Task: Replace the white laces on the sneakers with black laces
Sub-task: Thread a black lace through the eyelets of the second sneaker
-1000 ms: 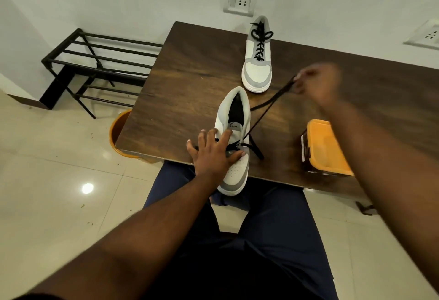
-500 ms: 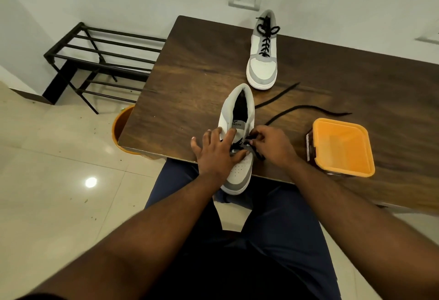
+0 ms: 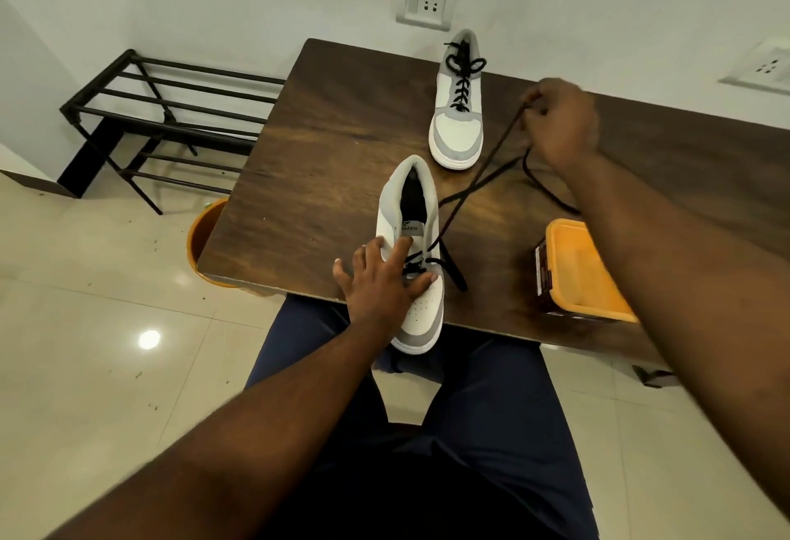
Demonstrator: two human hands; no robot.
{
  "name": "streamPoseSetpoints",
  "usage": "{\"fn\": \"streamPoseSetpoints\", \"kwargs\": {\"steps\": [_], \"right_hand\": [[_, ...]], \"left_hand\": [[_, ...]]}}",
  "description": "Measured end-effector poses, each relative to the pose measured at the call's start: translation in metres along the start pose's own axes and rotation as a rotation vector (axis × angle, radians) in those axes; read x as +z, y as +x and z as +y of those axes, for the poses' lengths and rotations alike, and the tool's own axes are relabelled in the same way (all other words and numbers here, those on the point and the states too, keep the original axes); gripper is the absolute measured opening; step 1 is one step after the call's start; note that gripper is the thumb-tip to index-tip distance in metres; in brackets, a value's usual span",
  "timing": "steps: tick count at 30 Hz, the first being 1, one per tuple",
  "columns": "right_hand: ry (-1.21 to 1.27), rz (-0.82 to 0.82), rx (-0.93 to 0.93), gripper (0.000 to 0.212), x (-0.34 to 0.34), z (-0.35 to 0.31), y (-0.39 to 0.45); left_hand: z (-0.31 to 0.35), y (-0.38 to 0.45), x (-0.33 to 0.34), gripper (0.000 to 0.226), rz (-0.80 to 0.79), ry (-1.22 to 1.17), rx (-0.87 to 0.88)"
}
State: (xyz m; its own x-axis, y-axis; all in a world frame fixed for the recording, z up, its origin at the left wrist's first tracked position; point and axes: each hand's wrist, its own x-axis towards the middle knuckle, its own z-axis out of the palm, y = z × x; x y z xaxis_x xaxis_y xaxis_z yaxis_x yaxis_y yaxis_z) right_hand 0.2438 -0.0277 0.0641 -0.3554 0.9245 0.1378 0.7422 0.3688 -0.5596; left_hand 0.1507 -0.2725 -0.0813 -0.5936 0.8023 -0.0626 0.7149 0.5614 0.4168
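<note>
Under both hands, worktop (image 3: 342, 146): dark wood, carrying both sneakers; its near edge lets the toe of the near sneaker hang over the person's lap.
Near sneaker (image 3: 417, 240): beneath the left hand, toe toward the person, only its lowest eyelets threaded in black, so I judge the lacing barely begun.
Left hand (image 3: 380, 283): fingers spread flat over the toe and lower eyelets, pressing down, likely to keep the shoe from sliding as the lace is drawn.
Right hand (image 3: 560, 120): raised well beyond the near sneaker, fingers pinching the black lace (image 3: 479, 185) near its end and pulling it taut through an eyelet.
Loose lace end: lies slack on the worktop beneath the right forearm.
Far sneaker (image 3: 458, 103): just left of the right hand, already laced in black and tied.
Orange-lidded box (image 3: 573, 270): under the right forearm, near enough to snag slack lace.
Shoe rack (image 3: 171, 112): on the floor, well left of the left hand.
Orange bucket (image 3: 201, 236): partly hidden below the worktop's left corner.
White laces: none in view.
</note>
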Motion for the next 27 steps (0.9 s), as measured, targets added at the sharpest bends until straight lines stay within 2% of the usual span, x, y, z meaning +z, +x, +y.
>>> {"fn": "streamPoseSetpoints", "kwargs": {"steps": [3, 5, 8, 11, 13, 15, 17, 19, 22, 24, 27], "right_hand": [[0.259, -0.161, 0.155, 0.063, 0.039, 0.007, -0.038], [0.300, -0.321, 0.221, 0.065, 0.060, 0.014, -0.081], [0.291, -0.533, 0.242, 0.056, 0.082, 0.023, -0.149], [0.328, -0.505, 0.257, 0.037, 0.087, 0.030, -0.187], [0.443, -0.528, 0.295, 0.024, 0.081, 0.022, -0.202], [0.637, -0.622, 0.319, 0.009, 0.071, 0.008, -0.211], [0.834, -0.683, 0.333, 0.017, 0.058, -0.006, -0.213], [0.975, -0.682, 0.370, 0.021, 0.052, -0.014, -0.208], [1.043, -0.648, 0.425, 0.018, 0.051, -0.025, -0.198], [1.096, -0.593, 0.483, 0.018, 0.050, -0.030, -0.193], [1.119, -0.449, 0.572, 0.014, 0.051, -0.028, -0.183]], "left_hand": [[-0.001, -0.002, -0.001, 0.067, 0.013, -0.016, -0.013], [0.000, -0.002, -0.002, 0.068, -0.005, -0.061, -0.018], [0.000, -0.005, -0.002, 0.072, -0.101, -0.259, -0.025], [-0.002, -0.016, -0.001, 0.072, -0.090, -0.394, -0.061], [-0.006, -0.023, -0.001, 0.053, 0.037, -0.418, -0.111], [-0.010, -0.028, -0.005, 0.026, 0.118, -0.520, -0.075], [-0.010, -0.036, -0.016, 0.026, -0.006, -0.881, -0.077], [-0.004, -0.045, -0.032, 0.033, -0.248, -1.133, -0.149], [-0.004, -0.051, -0.036, 0.051, -0.457, -1.182, -0.141], [-0.005, -0.051, -0.038, 0.054, -0.478, -1.187, -0.100], [-0.008, -0.050, -0.048, 0.039, -0.337, -1.171, -0.069]]}}
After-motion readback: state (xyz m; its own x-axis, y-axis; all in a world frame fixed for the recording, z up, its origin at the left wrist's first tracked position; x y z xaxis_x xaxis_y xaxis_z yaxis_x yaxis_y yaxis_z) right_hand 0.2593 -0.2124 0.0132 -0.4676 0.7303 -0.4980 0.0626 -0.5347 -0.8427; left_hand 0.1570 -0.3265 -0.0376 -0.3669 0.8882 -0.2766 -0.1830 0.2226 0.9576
